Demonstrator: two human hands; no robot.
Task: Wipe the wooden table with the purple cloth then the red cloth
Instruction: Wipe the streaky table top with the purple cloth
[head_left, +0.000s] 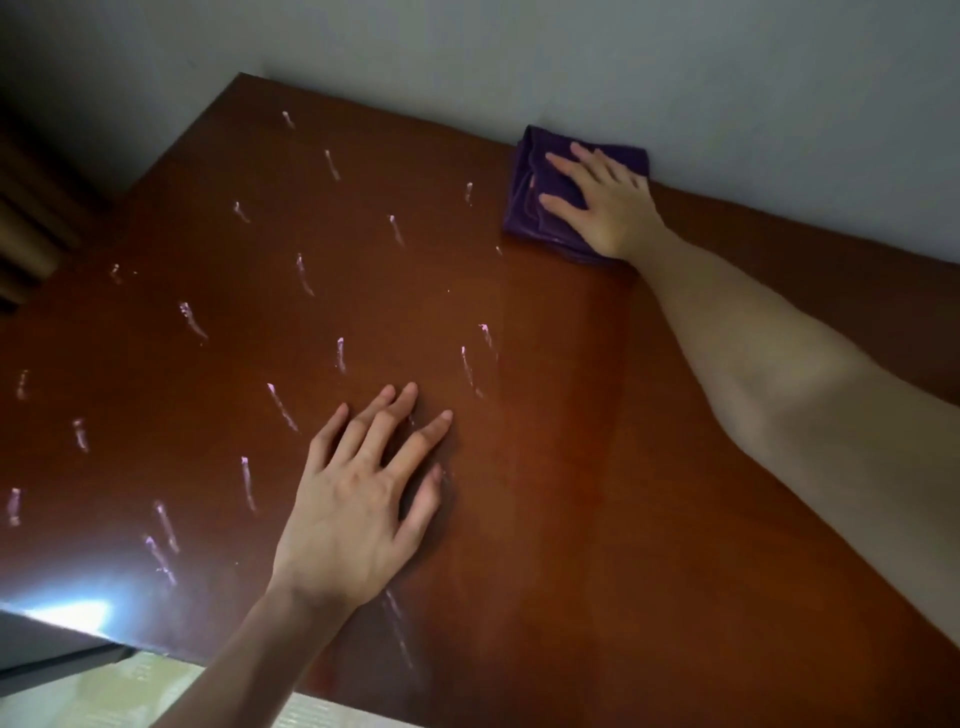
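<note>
While the right hand (602, 200) presses flat on the folded purple cloth (535, 192) at the far edge of the tabletop (597, 415), right against the wall (571, 62), its grip is released, palm bearing down rather than clutching. The left hand (358, 499) lies spread and empty on the wood, probably to brace the long reach. One cloth shows; the red one is out of sight. About two dozen pale streaks (280, 405) cover the left part, likely awaiting wiping.

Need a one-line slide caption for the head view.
Right hand presses the folded purple cloth at the wall-side edge of the streaked wooden table; left hand rests flat on it.
</note>
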